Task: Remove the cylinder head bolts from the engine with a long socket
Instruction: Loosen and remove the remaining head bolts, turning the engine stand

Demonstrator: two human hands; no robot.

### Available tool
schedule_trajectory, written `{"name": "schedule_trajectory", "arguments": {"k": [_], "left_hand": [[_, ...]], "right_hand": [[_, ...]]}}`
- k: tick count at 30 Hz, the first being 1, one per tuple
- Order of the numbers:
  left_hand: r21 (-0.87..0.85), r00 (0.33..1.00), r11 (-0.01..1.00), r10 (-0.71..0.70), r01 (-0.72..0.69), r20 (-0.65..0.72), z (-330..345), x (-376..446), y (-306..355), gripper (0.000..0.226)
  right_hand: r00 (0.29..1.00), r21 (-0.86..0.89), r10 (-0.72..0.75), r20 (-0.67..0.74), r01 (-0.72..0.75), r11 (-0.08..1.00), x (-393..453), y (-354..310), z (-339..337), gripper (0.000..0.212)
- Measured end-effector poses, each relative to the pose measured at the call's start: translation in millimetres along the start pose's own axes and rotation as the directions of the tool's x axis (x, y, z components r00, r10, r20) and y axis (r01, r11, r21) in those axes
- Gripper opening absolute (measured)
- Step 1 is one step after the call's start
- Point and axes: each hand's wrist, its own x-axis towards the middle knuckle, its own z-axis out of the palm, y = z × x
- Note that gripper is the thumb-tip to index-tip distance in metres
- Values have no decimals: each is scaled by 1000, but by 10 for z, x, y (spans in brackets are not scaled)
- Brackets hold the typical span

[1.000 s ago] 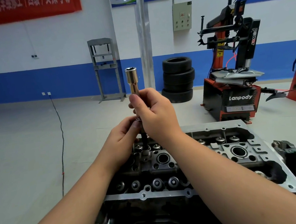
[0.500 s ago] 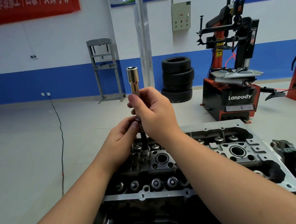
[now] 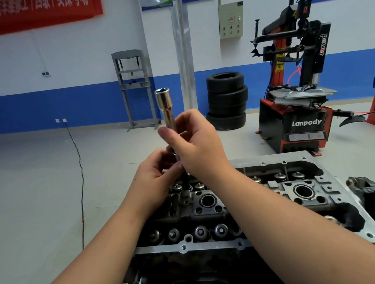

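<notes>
Right hand (image 3: pixel 197 145) curled round the socket (image 3: pixel 166 108), held upright, open end up, above the fingers. Left hand (image 3: pixel 157 179) just below, pinching the dark bolt (image 3: pixel 185 179) hanging under the socket. Beneath both hands, the engine (image 3: pixel 267 193).

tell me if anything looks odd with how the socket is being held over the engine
Yes: the long socket points open end up, away from the cylinder head. The right hand grips it while the left hand pinches a dark shaft below. No damage shows.
</notes>
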Motion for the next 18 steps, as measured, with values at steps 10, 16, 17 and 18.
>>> {"name": "schedule_trajectory", "arguments": {"k": [10, 16, 17, 18], "left_hand": [[-24, 999, 999, 28, -27, 21, 5, 1, 2, 15], [12, 1000, 1000, 24, -24, -8, 21, 8, 9, 17], [23, 1000, 1000, 21, -21, 10, 27, 4, 19, 24], [35, 999, 999, 12, -13, 40, 33, -1, 23, 29]], "right_hand": [[999, 7, -5, 49, 4, 1000, -7, 3, 23, 11], [999, -13, -45, -15, 44, 999, -11, 20, 18, 12], [999, -10, -37, -11, 37, 999, -6, 24, 10, 13], [1000, -12, -27, -2, 27, 1000, 1, 26, 5, 14]]}}
